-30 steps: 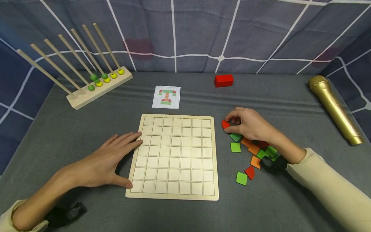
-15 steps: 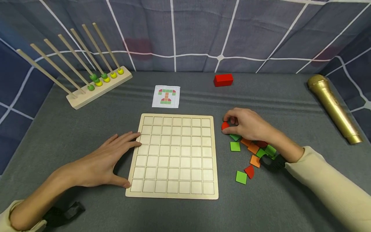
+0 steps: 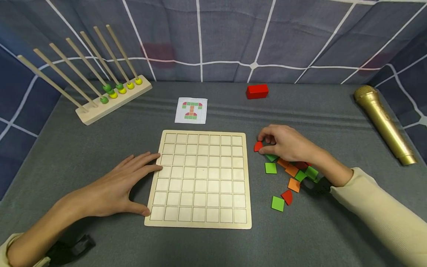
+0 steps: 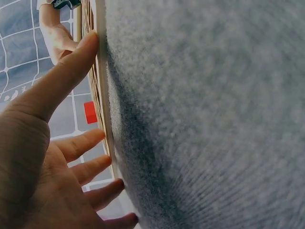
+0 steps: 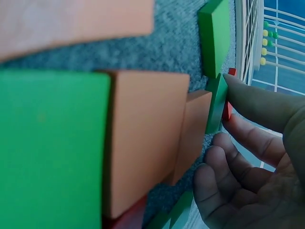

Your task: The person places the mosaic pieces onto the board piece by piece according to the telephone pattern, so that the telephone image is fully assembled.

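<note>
My left hand (image 3: 115,189) lies with spread, straight fingers along the left edge of the wooden grid board (image 3: 203,225); thumb and fingertips are right at its rim. Thumb and index finger of my right hand (image 3: 287,142) pinch a red quarter-round tile (image 3: 258,146) just beyond the board's right edge. In the right wrist view, this red tile (image 5: 227,109) shows only partly, behind a green tile (image 5: 217,102). Under and beside that hand lies a loose pile of green, orange (image 3: 291,170) and red tiles, some hidden by the wrist.
A pattern card (image 3: 191,110) lies behind the board. At the back stand a red block (image 3: 257,91) and, to the left, a bead rack (image 3: 116,105) with upright rods. A gold microphone (image 3: 383,124) lies far right. Single green (image 3: 278,204) and red (image 3: 287,197) tiles lie near the front.
The red tile has turned a little between my right fingertips and shifted slightly toward me. My left hand has stayed almost still at the board's edge.
</note>
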### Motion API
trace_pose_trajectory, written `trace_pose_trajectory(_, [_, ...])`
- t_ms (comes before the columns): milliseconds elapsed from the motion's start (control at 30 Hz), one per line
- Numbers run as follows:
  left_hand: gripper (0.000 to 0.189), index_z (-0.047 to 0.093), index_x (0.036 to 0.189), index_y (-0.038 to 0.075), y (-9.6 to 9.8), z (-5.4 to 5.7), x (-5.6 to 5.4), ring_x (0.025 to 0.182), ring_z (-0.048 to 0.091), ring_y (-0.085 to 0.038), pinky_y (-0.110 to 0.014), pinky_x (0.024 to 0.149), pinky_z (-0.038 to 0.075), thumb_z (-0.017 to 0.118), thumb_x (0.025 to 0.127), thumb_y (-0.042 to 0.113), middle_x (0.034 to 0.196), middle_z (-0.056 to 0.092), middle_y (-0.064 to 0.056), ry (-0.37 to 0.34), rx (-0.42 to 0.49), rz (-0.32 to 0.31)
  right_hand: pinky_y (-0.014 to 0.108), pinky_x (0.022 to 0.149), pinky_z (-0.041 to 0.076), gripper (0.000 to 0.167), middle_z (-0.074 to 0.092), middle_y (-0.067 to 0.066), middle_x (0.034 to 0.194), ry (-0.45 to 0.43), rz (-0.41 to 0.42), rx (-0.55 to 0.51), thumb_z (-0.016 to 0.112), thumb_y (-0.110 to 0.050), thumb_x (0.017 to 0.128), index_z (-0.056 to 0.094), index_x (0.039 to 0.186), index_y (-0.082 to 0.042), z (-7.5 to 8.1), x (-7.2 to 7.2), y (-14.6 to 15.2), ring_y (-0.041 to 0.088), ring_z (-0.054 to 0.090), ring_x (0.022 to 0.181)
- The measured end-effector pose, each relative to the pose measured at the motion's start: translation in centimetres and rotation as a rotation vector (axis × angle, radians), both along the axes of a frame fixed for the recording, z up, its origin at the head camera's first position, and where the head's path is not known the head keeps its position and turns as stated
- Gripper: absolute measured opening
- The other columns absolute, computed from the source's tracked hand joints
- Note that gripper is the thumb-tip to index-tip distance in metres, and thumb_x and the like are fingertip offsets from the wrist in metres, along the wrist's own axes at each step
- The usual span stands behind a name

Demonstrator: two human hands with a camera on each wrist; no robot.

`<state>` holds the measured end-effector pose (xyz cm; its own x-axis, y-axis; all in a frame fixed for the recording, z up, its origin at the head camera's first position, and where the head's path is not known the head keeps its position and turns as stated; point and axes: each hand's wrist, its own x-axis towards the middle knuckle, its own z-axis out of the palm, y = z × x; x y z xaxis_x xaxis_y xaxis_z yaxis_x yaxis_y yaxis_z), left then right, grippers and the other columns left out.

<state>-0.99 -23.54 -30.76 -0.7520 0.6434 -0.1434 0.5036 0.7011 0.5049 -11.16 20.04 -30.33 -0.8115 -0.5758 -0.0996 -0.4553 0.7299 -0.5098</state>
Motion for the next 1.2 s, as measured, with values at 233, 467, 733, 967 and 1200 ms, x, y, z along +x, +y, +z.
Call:
trace_pose_trajectory(233, [0.103,0.044,0.148,0.013,0.1,0.0,0.0,0.146,0.02,-0.037,-0.056,0.116,0.012,0.071,0.068,0.073,0.161,0.023,-0.01,-0.025,-0.019,0.017,0.032,0.062,0.041,0.016,0.055,-0.001,0.076,0.039,-0.005,0.039,0.081,-0.021,0.084,0.07,0.089,-0.011,-0.1,0.0,-0.1,0.015,0.05,0.069])
trace_pose_trajectory(467, [0.104,0.044,0.148,0.014,0.2,0.0,-0.1,0.146,0.019,-0.036,-0.053,0.117,0.011,0.071,0.067,0.074,0.161,0.023,-0.008,-0.028,-0.026,0.025,0.031,0.065,0.042,0.014,0.059,-0.003,0.082,0.054,-0.008,-0.03,0.081,-0.025,0.084,0.073,0.087,-0.014,1.0,0.1,-0.6,0.014,0.051,0.072])
trace_pose_trajectory(733, [0.103,0.045,0.147,0.014,0.2,0.0,-0.2,0.146,0.019,-0.035,-0.052,0.117,0.01,0.072,0.067,0.074,0.161,0.024,-0.008,-0.018,-0.023,0.02,0.03,0.064,0.042,0.016,0.059,0.001,0.081,0.048,0.031,-0.146,0.082,-0.023,0.083,0.073,0.088,-0.012,1.8,0.1,-5.0,0.015,0.051,0.073])
trace_pose_trajectory(967, [0.102,0.045,0.146,0.015,-0.1,-0.1,-0.1,0.146,0.019,-0.036,-0.054,0.117,0.01,0.073,0.067,0.073,0.16,0.025,-0.007,-0.021,-0.008,0.028,0.032,0.062,0.041,0.017,0.061,0.002,0.082,0.074,0.085,-0.191,0.081,-0.023,0.083,0.074,0.089,-0.009,2.9,-0.2,-11.2,0.015,0.051,0.069])
trace_pose_trajectory(1200, [0.1,0.045,0.146,0.018,-0.2,-0.3,-0.2,0.147,0.016,-0.036,-0.058,0.116,0.009,0.074,0.066,0.072,0.161,0.024,-0.006,-0.045,0.01,0.037,0.03,0.072,0.044,0.017,0.062,-0.003,0.083,0.047,0.105,-0.118,0.077,-0.027,0.086,0.072,0.085,-0.011,3.3,-0.9,-16.2,0.014,0.054,0.079])
